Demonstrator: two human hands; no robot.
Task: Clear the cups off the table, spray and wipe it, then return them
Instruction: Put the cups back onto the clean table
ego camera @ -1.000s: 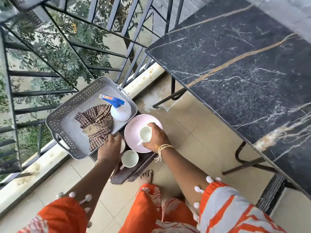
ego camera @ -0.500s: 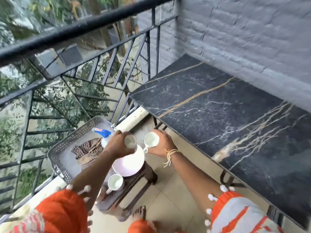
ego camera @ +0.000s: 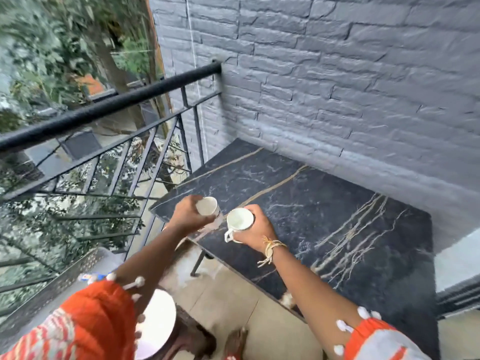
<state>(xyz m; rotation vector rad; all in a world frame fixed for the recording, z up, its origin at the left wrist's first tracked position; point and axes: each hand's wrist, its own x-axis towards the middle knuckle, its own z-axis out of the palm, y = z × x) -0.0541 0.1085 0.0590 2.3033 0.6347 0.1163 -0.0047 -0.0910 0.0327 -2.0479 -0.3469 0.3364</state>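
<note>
Over the near left corner of the black marble table, each of my hands carries a white cup. My left hand grips one cup, tilted with its mouth turned toward me. My right hand grips the other cup from the side, upright, its handle pointing toward me. Both cups look empty and hang just above the tabletop. Down at the bottom left, a pink plate lies on a low wooden stool, partly hidden by my left sleeve.
A grey perforated tray sits on the ledge at the left, with the blue top of a spray bottle showing. A black railing runs along the left. A grey brick wall backs the table. My foot is by the stool.
Both hands lifted the cups from the stool and carried them up and right, over the table's corner. My view swung up from the tray and stool toward the table and wall.
</note>
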